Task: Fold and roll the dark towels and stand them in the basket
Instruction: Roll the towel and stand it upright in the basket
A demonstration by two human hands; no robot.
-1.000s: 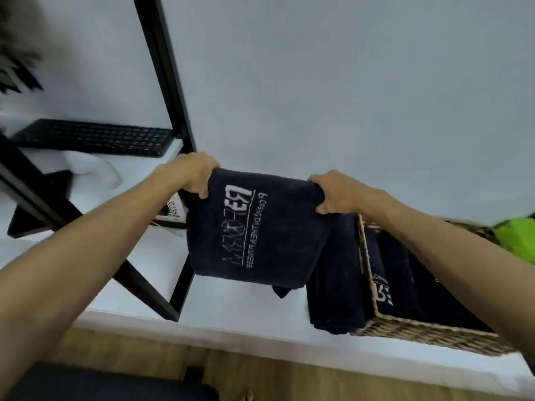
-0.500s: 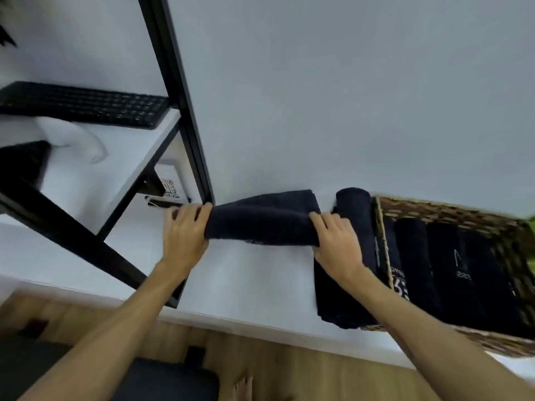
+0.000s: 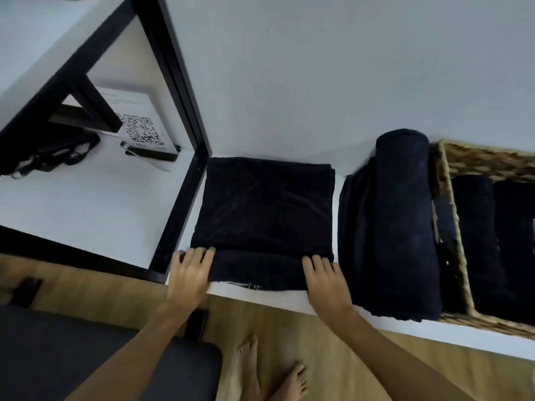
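- A white tabletop (image 3: 95,204) runs across the scene, its near edge above a wooden floor (image 3: 289,322).
- A black metal shelf frame (image 3: 179,91) rises from the left part of the table; a white card with a QR code (image 3: 139,130) stands behind it.
- A woven basket (image 3: 454,233) sits at the far right, holding dark rolled towels (image 3: 480,241) laid side by side.
- Just left of the basket lies a pile of dark towels (image 3: 359,235), with one rolled towel (image 3: 405,215) on top, resting against the basket's left wall.
- In the middle of the table a dark folded towel (image 3: 263,206) lies flat, between the shelf frame and the pile. Its near edge looks turned over into a low first roll, though the dark cloth makes this hard to judge.
- The left hand (image 3: 189,274) rests at the near left corner of the folded towel, its fingers (image 3: 202,254) slightly spread and lying on the turned edge.
- The right hand (image 3: 325,280) rests at the near right corner, its fingers close together and laid on the cloth; whether either thumb is tucked beneath is not visible.
- Two bare feet (image 3: 269,374) stand on the floor below.
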